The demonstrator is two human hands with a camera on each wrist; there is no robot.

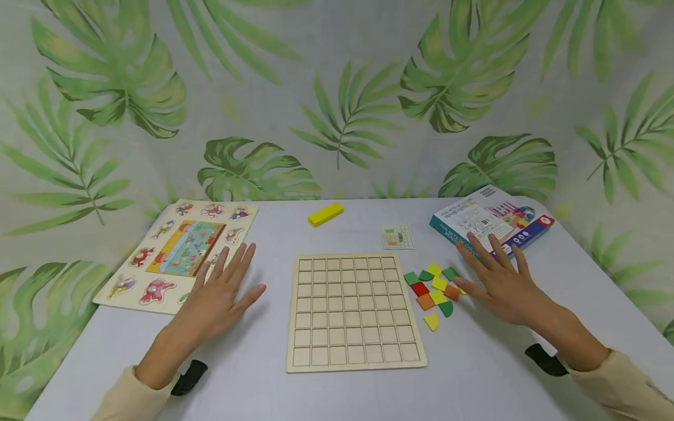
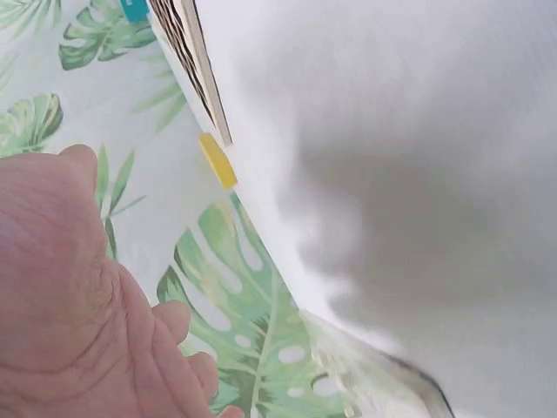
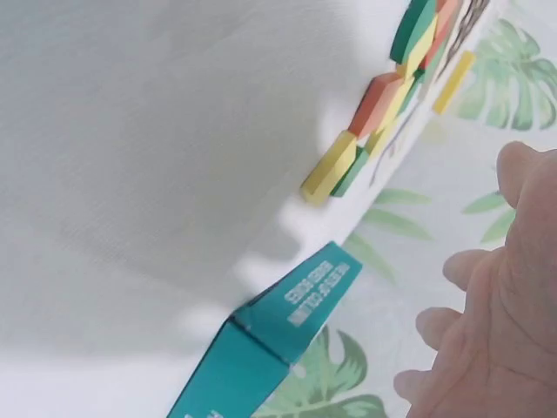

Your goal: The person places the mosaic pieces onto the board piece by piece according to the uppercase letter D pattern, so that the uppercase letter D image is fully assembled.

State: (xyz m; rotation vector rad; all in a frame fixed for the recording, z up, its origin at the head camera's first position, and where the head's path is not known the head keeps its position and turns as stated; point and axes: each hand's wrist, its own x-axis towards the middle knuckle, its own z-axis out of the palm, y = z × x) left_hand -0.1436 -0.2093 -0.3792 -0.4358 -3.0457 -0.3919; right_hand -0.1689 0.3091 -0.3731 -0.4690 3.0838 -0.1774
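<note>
My left hand [image 1: 213, 301] is spread palm down with straight fingers, overlapping the near right part of a puzzle board with sea-creature pictures [image 1: 158, 290]. Fingers apart, my right hand [image 1: 508, 289] hovers between small coloured tiles [image 1: 438, 283] and a teal-edged game box [image 1: 492, 219]. Neither hand holds anything. Between them lies a wooden grid board [image 1: 355, 313] with bare squares. The tiles, green, yellow, red and orange, some with a rounded edge, lie loose along its right side. In the right wrist view, the box [image 3: 287, 313] and tiles [image 3: 376, 103] appear below and beyond the hand.
Behind the grid board lies a yellow block [image 1: 326, 214]. A small pattern card [image 1: 398, 237] with a printed grid sits near the board's far right corner. The white table [image 1: 263, 380] ends at a leaf-patterned cloth backdrop [image 1: 358, 117].
</note>
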